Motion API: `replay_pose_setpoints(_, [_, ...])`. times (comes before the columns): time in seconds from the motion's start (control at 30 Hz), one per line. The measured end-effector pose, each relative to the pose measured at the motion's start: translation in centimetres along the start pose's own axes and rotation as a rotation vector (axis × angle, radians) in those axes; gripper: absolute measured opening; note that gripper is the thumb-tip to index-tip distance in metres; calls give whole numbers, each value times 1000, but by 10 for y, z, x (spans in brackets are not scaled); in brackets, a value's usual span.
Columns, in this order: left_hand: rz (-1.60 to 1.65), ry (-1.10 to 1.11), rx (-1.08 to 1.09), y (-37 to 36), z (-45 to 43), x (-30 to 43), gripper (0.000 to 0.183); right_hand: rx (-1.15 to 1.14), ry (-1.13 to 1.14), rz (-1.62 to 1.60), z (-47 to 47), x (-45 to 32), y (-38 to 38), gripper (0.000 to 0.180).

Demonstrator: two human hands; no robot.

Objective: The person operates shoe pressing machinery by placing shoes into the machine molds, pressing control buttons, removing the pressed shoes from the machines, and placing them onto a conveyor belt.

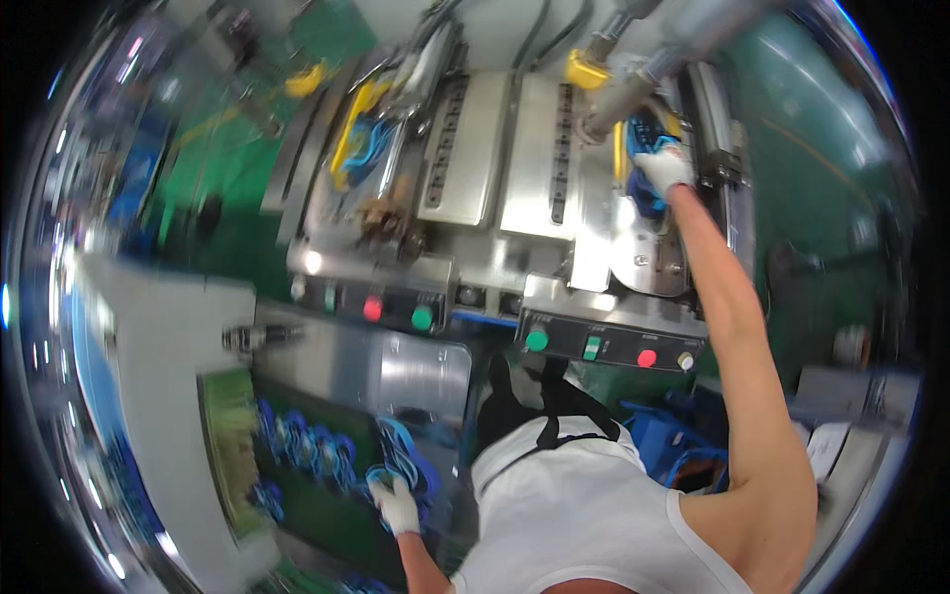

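My left hand (pixel 397 505), in a white glove, is low in the view with its fingers closed around the edge of a blue footwear piece (pixel 427 475). That piece lies at the near right end of a dark green surface. Far ahead on the right, my gloved right hand (pixel 668 167) rests on a dark blue footwear piece (pixel 644 191) in the right station of a metal machine (pixel 538 163). Blur hides whether its fingers grip the piece. The left station holds another light blue piece (pixel 367 145) beside a yellow part.
Several blue pieces (pixel 312 449) lie in a row on the dark green surface (pixel 319 512). A bare metal tray (pixel 423 364) adjoins it. Control panels with red and green buttons (pixel 594 345) line the machine's front. Blue crates (pixel 668 445) stand right of my body. A grey cylinder (pixel 623 104) hangs over the right station.
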State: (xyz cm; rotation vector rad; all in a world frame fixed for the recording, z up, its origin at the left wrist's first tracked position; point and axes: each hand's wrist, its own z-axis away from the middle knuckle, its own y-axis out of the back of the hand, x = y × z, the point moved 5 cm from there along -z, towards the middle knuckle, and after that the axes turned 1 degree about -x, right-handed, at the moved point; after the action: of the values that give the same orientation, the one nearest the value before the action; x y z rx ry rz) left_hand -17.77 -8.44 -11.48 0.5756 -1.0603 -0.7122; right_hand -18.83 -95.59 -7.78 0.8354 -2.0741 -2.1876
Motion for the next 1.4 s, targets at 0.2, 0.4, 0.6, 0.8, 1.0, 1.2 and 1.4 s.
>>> replay_pose_setpoints(0.2, [-93,140,207,-108,-19,-124,62,-199,64,-300,10,30,33,31])
replay_pose_setpoints(0.4, [-50,447,-60,-98,-1,-82,93,-54,743,-527,334,-127,17,82])
replay_pose_setpoints(0.6, [163,224,-236,-23,15,-79,79,-170,929,675,409,-122,-113,107])
replay_pose_setpoints(0.8, [152,142,532,81,55,-160,73,-840,981,148,580,-206,-127,111])
replay_pose_setpoints(1.0, [330,432,494,25,9,-216,79,-887,776,-106,777,-252,-266,91])
replay_pose_setpoints(1.2, [329,358,211,48,-19,-210,79,-1032,344,-122,740,-271,-241,93])
replay_pose_setpoints(1.4, [165,-88,-185,19,-23,-66,77,-961,-246,-350,693,-163,-131,85])
